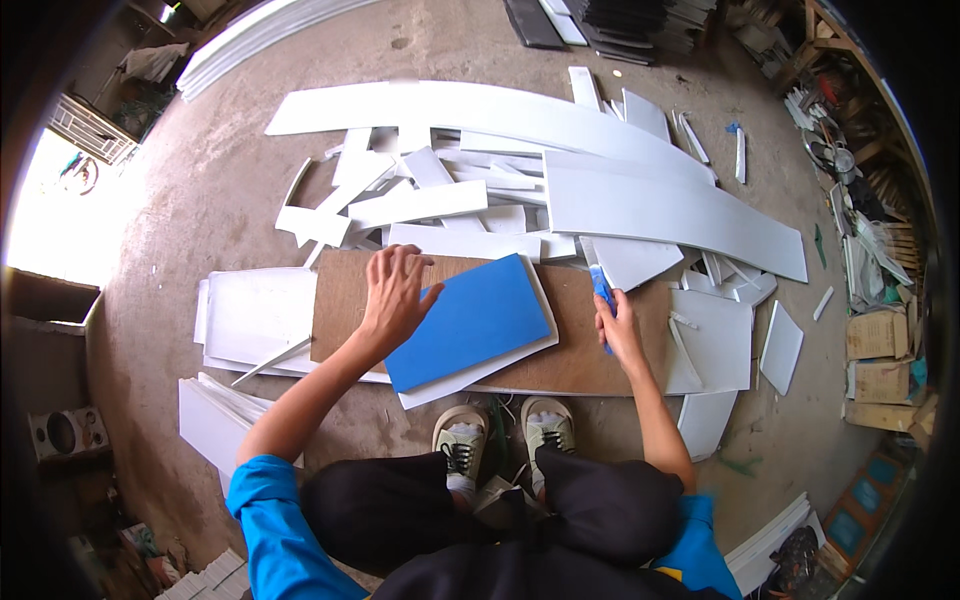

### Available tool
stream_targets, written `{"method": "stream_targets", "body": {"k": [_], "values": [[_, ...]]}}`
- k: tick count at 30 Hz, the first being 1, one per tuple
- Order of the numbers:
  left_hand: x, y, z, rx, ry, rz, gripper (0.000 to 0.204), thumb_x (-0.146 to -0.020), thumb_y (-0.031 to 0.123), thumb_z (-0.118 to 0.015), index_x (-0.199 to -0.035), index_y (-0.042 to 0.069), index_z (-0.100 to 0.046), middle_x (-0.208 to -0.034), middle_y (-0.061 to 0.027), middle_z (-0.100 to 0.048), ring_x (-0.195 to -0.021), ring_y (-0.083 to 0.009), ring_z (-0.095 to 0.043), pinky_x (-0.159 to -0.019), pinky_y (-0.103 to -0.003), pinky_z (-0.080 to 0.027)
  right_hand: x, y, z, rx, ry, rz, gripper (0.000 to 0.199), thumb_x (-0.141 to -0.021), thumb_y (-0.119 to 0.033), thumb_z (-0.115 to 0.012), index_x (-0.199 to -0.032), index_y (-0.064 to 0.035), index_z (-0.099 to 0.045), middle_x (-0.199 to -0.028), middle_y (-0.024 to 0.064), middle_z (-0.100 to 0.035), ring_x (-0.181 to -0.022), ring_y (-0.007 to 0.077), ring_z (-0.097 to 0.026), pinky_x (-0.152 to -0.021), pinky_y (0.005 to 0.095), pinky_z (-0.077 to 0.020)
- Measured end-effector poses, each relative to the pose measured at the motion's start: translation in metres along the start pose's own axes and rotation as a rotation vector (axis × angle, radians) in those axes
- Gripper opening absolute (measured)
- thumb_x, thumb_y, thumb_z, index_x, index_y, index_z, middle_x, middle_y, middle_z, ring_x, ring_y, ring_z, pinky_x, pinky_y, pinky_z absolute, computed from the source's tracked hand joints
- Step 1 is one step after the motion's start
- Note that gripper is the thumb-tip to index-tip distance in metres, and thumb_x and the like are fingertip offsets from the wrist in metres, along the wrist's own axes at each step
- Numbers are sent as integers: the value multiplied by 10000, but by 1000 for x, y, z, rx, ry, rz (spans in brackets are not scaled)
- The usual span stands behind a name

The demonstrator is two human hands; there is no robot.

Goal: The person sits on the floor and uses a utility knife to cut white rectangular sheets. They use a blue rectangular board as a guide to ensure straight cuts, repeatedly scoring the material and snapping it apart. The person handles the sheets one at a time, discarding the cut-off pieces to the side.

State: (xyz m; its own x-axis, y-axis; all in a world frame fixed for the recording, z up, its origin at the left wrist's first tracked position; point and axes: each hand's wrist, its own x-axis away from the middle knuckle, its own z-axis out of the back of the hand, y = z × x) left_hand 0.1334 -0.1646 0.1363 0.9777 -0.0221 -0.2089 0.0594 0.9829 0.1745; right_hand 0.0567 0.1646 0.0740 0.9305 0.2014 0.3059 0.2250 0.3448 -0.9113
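Observation:
A blue rectangular board (470, 320) lies tilted on top of a white foam sheet (547, 318), whose edges stick out past it. Both rest on a flat brown board (600, 360) on the floor in front of my feet. My left hand (392, 300) is at the blue board's left side, fingers spread and holding nothing. Whether it touches the board I cannot tell. To the right of the boards, my right hand (620, 325) is wrapped round a blue utility knife (601, 285), its tip pointing away from me.
White foam offcuts (420, 205) pile up beyond the brown board, with long white panels (680, 205) across them. More white sheets (260, 315) lie left, and a stack (215, 420) nearer me. Cardboard boxes (878, 335) stand at far right, a speaker-like box (68, 432) at far left.

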Motion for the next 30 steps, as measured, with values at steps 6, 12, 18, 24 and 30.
{"method": "stream_targets", "body": {"k": [6, 12, 18, 24, 30], "values": [[-22, 35, -7, -41, -118, -69, 362, -804, 348, -560, -1052, 87, -522, -1128, -126, -424, -1113, -314, -340, -924, -467, -303, 23, -2, -8, -293, 29, 7, 299, -877, -323, -517, -974, -41, -486, -521, 7, -483, -417, 68, -459, -393, 215, -399], [-28, 60, -82, 170, -132, 247, 397, -799, 334, -566, -1086, 67, -501, -1128, -156, -437, -1096, -330, -370, -887, -459, -347, 22, 17, -10, 8, 79, -115, 504, -811, -512, -513, -649, -37, -563, -499, 28, -505, -435, 107, -481, -417, 273, -387], [-37, 82, -134, 203, 121, 345, 309, -837, 272, -519, -1074, 74, -506, -1027, -126, -503, -1005, -295, -454, -853, -427, -347, 3, 26, -15, 256, 73, -138, 611, -800, -566, -478, -557, -9, -547, -462, 84, -482, -459, 196, -515, -467, 351, -382], [-45, 83, -148, 128, 118, 338, 239, -866, 257, -471, -999, 81, -563, -979, -96, -526, -955, -267, -471, -825, -414, -335, -13, 35, -17, 289, 14, -100, 622, -801, -578, -464, -559, -11, -551, -449, 85, -470, -434, 212, -498, -451, 360, -373], [-49, 82, -160, 101, 242, 404, 214, -871, 268, -462, -928, 113, -598, -918, -81, -529, -915, -240, -475, -825, -394, -321, -23, 45, -24, 188, 48, -31, 539, -856, -471, -462, -573, -18, -532, -442, 53, -447, -418, 150, -474, -428, 324, -366]]}}
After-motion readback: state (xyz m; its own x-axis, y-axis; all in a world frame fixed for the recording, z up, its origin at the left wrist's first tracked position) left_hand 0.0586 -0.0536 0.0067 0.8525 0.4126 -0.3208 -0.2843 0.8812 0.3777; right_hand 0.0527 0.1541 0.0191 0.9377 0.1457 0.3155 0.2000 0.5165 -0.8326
